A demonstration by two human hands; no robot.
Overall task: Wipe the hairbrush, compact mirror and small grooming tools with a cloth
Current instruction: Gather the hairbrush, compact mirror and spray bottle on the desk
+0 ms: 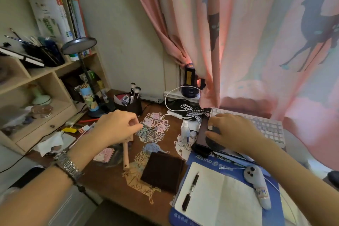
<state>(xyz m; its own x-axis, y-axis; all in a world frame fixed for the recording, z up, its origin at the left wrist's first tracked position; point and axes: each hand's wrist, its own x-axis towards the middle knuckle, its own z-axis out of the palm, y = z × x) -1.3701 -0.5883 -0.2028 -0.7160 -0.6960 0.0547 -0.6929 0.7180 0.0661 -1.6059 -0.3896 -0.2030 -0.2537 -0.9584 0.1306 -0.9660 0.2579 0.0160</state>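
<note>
left hand (pixel 117 128): pinching thin tool (pixel 149 130) | right hand (pixel 233 132): on dark round object | cloth (pixel 163 171): folded on desk

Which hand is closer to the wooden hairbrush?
Left. The left hand is right over the wooden hairbrush, covering its head. The right hand is far off, by the keyboard.

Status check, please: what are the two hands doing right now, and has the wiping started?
Left hand pinching a thin grooming tool. Right hand resting on a round dark object; grip unclear. Dark cloth folded, untouched; hairbrush beside it. Nothing blocking.
</note>
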